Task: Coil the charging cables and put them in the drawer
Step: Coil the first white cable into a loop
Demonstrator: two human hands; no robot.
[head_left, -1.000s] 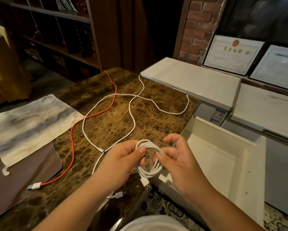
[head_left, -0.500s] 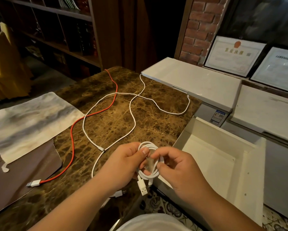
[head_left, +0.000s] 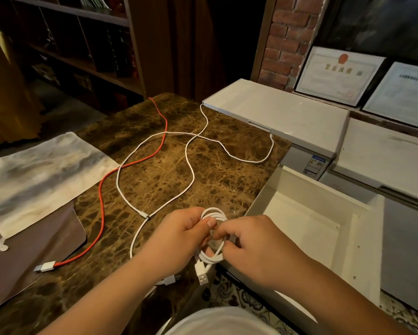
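Nearest: white coil (head_left: 212, 238) held up between both hands at the near tabletop (head_left: 169, 175) edge, just left of the open drawer (head_left: 358, 240). Left hand (head_left: 179, 238) curled, thumb pinching the loops on their left side. Right hand (head_left: 258, 247) curled on the right side, fingertips working at the bundle middle; exact pinch point hidden behind the fingers. USB plug (head_left: 201, 274) dangling free below the coil.

Handling, as judgement: light, limp, a bit springy. Loops likely to fan open once the pinch relaxes, so best gripped across all strands at one spot, not by a single strand. Jacket looks smooth, probably slick; firm pinch, no need for force. Plug is the only rigid part and the only real weight; likely to swing and drag the tail out unless tucked or wrapped. No pulling at the plug neck, likely weakest point.

Drawer just beside, interior looks bare, so a short carry.

Farther out: two white cables (head_left: 191, 172) lying loose and crossing each other on the tabletop, one with its far end by the white cabinet (head_left: 287, 112). Red cable (head_left: 101, 197) running from the far edge to a white plug near the cloth (head_left: 41, 170) at left, crossing a white cable mid-run. Likely to snag on each other if lifted from the middle; better started from a plug end and fed loop by loop.
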